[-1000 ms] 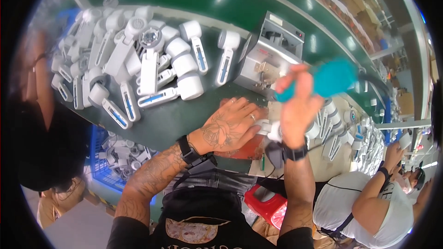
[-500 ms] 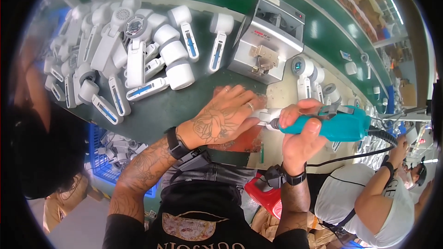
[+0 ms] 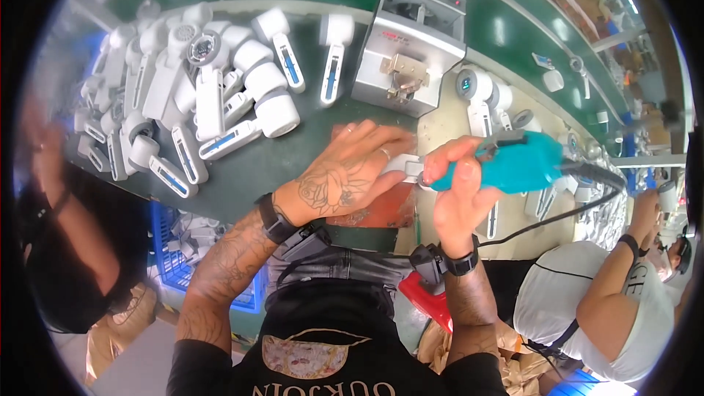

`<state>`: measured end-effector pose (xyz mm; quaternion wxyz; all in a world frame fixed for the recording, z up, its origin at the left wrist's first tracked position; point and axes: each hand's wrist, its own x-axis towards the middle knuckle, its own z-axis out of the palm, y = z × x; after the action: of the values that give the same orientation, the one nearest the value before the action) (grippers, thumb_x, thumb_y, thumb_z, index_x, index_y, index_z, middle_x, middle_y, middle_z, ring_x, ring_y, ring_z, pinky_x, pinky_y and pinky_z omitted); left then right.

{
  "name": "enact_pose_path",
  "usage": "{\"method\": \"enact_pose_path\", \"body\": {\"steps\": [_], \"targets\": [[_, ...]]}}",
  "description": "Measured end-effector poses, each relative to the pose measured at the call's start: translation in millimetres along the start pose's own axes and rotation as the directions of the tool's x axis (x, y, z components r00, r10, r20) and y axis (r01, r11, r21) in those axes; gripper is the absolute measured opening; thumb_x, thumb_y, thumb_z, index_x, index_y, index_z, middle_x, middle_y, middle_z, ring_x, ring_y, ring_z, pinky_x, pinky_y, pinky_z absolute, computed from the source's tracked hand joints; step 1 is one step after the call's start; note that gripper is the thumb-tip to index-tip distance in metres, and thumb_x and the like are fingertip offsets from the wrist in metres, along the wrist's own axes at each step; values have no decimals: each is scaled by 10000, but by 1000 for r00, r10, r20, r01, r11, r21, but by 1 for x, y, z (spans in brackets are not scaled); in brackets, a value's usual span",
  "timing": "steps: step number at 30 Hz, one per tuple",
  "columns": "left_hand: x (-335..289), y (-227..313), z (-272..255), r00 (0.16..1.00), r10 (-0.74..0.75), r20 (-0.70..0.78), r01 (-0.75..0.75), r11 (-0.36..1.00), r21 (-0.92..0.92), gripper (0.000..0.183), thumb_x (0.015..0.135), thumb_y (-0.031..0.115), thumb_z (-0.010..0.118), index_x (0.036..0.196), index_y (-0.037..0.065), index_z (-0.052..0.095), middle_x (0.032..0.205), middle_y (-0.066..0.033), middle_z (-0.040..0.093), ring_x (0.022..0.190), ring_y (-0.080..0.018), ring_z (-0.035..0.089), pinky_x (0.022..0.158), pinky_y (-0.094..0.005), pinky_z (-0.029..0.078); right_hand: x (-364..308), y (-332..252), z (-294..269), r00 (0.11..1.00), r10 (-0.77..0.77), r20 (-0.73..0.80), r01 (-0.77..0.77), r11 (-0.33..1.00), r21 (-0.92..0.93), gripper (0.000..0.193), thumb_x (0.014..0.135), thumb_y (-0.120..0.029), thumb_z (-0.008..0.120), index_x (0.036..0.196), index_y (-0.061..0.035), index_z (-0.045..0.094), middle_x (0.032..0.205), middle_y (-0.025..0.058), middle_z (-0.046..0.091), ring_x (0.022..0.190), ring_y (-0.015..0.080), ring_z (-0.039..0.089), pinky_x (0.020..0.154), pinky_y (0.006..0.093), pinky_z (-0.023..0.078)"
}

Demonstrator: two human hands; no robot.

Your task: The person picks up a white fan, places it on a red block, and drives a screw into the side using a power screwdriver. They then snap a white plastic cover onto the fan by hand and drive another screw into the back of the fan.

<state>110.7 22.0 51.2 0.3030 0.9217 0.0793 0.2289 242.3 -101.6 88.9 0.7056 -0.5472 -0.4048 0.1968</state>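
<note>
My left hand is closed around a white plastic piece, most of it hidden under the fingers. It rests over a reddish-orange mat on the bench. In my right hand is a teal electric screwdriver, lying nearly level with its tip toward the white piece. The tip meets or almost meets the piece; fingers hide the exact contact. A black cable runs from the tool's back end.
White handheld fans are heaped at the left of the green bench. A silver screw feeder stands ahead, with more fans right of it. Below left is a blue basket of white parts. People work on both sides.
The screwdriver and my right hand have shifted up and left, the tool's back end tilting upward. My left hand still holds the white piece. The person at left has moved an arm into view.
</note>
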Motion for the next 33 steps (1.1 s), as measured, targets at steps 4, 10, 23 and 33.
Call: {"method": "enact_pose_path", "body": {"steps": [4,10,23,33], "targets": [[-6,13,-2,993,121,11,-122,991,60,421,827,217,748,1198,65,623,1148,-103,619,1036,-315,602,888,-432,500,-9,-24,-10,991,105,-85,-99,993,70,495,998,-510,573,1074,-23,534,707,55,513,656,174,517,624,322,443],[-23,22,4,990,53,-133,-39,993,110,382,777,208,791,1123,102,667,991,-86,617,923,-307,642,816,-409,540,-42,-56,-11,972,-7,-235,75,956,284,586,963,-655,512,1051,-77,532,650,8,451,560,134,417,542,287,351],[-182,-57,-200,250,-680,-690,515,696,-500,326,917,144,661,1219,25,633,1081,-156,638,897,-256,631,740,-406,529,-176,29,-118,869,-170,-465,-253,654,-713,566,940,-311,686,1218,164,556,1126,274,648,965,436,676,822,515,567],[-247,-251,-393,333,-476,-814,928,318,193,624,945,483,575,1235,-70,599,1126,-302,665,1065,-413,642,935,-465,483,-150,8,-60,823,-107,-559,-189,875,-446,377,926,-327,703,957,47,661,890,162,677,753,335,685,702,413,589]]}}
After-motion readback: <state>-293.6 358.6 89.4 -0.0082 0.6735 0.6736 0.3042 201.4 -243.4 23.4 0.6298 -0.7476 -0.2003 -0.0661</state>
